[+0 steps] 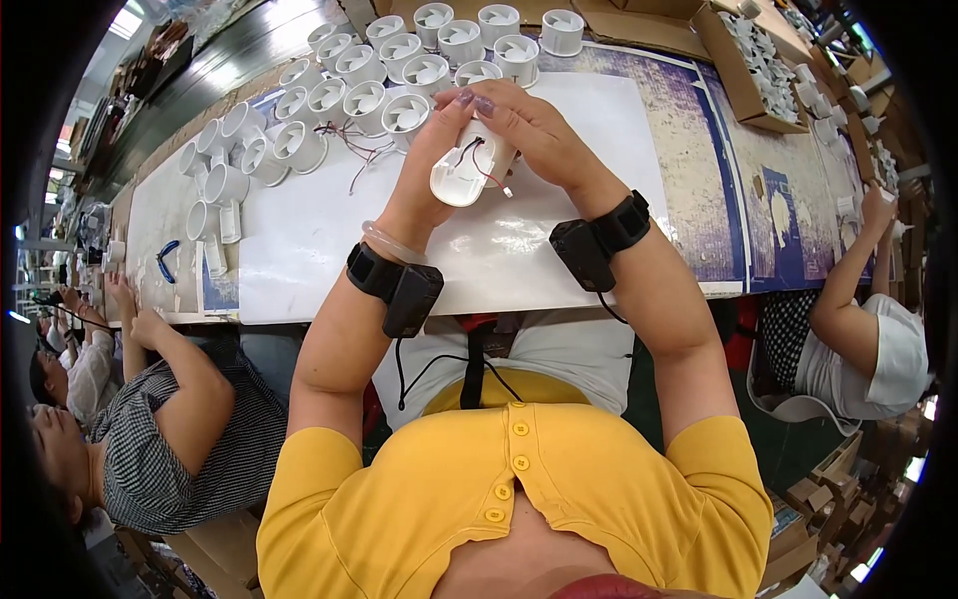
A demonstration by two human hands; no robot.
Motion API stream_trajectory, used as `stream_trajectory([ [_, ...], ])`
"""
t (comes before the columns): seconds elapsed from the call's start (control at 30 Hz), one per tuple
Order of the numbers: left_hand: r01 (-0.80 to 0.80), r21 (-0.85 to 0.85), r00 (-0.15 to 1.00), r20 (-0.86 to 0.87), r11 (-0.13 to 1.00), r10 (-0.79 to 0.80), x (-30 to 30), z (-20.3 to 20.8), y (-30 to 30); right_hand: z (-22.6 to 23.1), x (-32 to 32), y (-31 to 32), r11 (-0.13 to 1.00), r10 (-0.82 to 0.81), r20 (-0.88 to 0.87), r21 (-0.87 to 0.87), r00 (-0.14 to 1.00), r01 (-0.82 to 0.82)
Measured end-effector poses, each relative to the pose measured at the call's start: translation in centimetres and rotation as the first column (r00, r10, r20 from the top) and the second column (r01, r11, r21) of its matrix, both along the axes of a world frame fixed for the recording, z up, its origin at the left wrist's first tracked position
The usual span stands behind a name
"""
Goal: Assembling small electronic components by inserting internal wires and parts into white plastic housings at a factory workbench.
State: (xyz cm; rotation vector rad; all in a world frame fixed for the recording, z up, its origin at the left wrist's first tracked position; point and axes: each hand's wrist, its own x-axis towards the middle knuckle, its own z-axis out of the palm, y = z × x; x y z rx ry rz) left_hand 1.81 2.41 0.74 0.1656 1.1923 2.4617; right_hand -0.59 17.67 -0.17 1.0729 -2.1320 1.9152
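My left hand (427, 165) and my right hand (539, 130) are cupped around a white plastic fan housing (461, 182), the thumbs side by side over its top. Its open, rounded end faces me. Red and black wires come out of a hole in the housing, and a small white plug (507, 192) hangs at the end. My palms hide the far part of the piece. Just beyond my left hand stands a round white fan unit (405, 116) with blades inside, and loose dark red wires (365, 150) lie beside it.
Several white fan units (399, 55) stand in rows at the back. White cylindrical shells (227, 184) sit at left, near blue-handled pliers (167, 262). A cardboard box (753, 75) of white parts is at far right. People sit at both sides; a white sheet (339, 240) covers the table.
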Motion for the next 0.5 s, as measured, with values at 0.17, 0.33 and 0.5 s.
stream_trajectory([
  [0.17,-0.161,-0.325,0.944,-0.327,0.932,0.049,0.2,0.6,-0.6,1.9,0.9,-0.1,0.986,-0.094,-0.04,-0.142,0.995,0.087],
  [0.33,-0.259,-0.128,0.932,-0.294,0.957,0.212,-0.3,0.6,-0.7,3.6,2.4,1.1,0.992,-0.062,-0.001,-0.109,0.998,0.061],
  [0.5,-0.353,-0.191,0.882,-0.394,0.916,0.258,-0.2,0.3,-0.9,4.0,3.0,0.7,0.989,-0.116,0.06,0.1,0.992,0.109],
])
